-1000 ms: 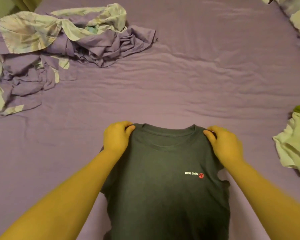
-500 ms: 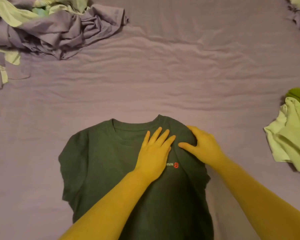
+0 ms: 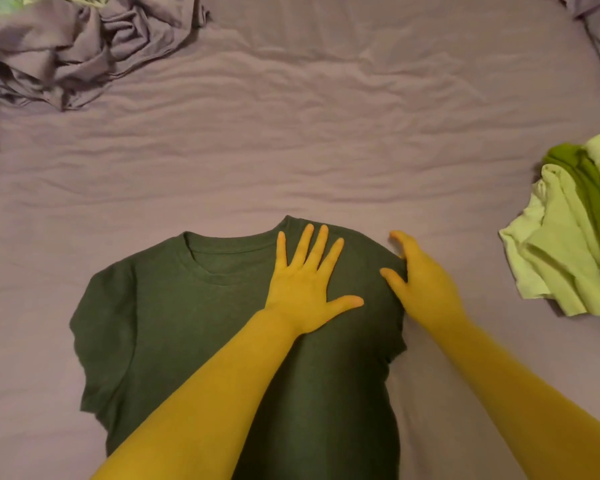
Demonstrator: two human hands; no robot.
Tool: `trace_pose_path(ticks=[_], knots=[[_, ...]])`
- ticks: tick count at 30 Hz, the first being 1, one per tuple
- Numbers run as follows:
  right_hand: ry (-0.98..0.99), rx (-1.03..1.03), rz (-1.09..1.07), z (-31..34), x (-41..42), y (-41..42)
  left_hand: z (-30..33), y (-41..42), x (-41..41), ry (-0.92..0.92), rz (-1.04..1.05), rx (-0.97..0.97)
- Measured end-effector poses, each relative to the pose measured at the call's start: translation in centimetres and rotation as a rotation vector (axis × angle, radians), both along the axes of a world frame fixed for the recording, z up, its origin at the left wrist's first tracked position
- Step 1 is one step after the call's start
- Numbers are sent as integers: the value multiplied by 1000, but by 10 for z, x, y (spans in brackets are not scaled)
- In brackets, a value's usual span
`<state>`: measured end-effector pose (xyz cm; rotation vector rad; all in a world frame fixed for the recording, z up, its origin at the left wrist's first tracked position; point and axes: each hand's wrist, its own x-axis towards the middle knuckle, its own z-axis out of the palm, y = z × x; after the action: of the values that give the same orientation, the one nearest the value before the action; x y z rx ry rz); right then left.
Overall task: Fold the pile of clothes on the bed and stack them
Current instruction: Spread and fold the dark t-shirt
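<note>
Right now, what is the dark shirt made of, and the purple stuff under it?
The dark green T-shirt looks like soft knit cotton, matte: it lies limp, with a ribbed collar. It could be a blend. The purple bedsheet looks like thin woven fabric, smooth and dull, since it ripples into fine wrinkles. The left hand lies flat on the shirt.

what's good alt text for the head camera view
A dark green t-shirt lies on a purple bedsheet, the left hand pressing flat on it and the right hand at its folded edge. Light green clothes lie right, crumpled purple fabric upper left.
</note>
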<state>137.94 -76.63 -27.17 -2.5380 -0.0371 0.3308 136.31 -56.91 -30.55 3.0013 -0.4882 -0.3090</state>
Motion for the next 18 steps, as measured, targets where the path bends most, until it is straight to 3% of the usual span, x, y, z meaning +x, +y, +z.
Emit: trace_pose_path(ticks=[3, 11, 15, 16, 18], knots=[[-31, 145, -98, 6, -8, 3, 1, -11, -23, -45, -83, -105], [-35, 265, -202, 17, -19, 19, 7, -3, -45, -2, -16, -40], [168, 628, -318, 25, -24, 46, 13, 34, -68, 9, 56, -21], [171, 626, -278, 24, -26, 53, 15, 45, -74, 20, 70, -8], [77, 355, -62, 17, -32, 63, 16, 64, -85, 45, 87, 21]])
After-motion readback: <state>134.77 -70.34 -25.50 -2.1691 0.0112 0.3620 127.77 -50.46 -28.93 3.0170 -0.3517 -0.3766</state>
